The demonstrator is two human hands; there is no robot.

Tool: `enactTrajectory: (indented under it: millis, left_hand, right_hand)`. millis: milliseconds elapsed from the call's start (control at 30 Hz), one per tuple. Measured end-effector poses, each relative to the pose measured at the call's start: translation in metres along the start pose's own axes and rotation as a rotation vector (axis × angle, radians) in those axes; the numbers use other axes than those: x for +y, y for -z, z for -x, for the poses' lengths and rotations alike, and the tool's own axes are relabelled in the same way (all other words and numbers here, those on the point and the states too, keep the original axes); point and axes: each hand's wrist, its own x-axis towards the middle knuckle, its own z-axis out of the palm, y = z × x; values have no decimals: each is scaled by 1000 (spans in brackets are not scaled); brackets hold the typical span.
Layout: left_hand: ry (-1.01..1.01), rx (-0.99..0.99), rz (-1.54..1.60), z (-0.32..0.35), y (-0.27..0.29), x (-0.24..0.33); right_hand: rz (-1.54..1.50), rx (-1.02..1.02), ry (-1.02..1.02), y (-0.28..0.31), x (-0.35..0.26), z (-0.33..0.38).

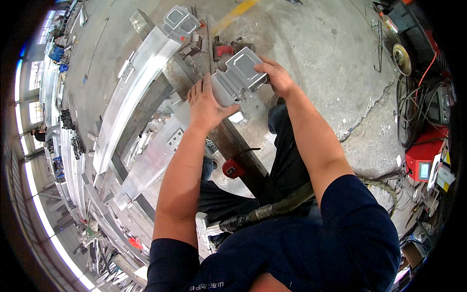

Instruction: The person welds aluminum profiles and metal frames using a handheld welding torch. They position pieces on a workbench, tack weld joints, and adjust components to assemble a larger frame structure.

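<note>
My left hand (209, 106) is closed across a long silvery aluminium profile (156, 155), close to its upper end, with the thumb on the near side. At that end sits a square metal end piece (244, 67) with a rounded-square outline on its face. My right hand (276, 77) grips the right edge of this end piece, thumb on top, the other fingers partly hidden. Under the profile runs a rusty steel beam (238, 152). A similar stack of aluminium profiles (141, 73) with a square end piece (181, 19) lies further left across the supports.
A red tape measure (233, 168) rests on the beam near my legs. A thick sleeved cable (272, 208) crosses my lap. Beyond the end piece lies a red power tool (224, 50). Right, a red machine (424, 155) stands among cables; more metal profiles (73, 165) line the left.
</note>
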Motion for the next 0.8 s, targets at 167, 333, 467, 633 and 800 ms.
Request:
enactTrajectory:
  millis: [167,333,467,633,800]
  left_hand:
    - [5,13,-21,0,-3,-1]
    - [3,24,-29,-2,-5,-2]
    - [-14,35,-13,-1,-3,0]
    - [-39,53,-31,-1,-6,-4]
    - [-11,28,-31,-2,-4,-1]
  right_hand:
    - [-16,4,13,-4,3,2]
    - [32,8,13,-8,-1,6]
    - [120,-56,40,3,3,0]
    - [71,-55,50,-3,6,2]
    - [116,-31,29,-9,4,8]
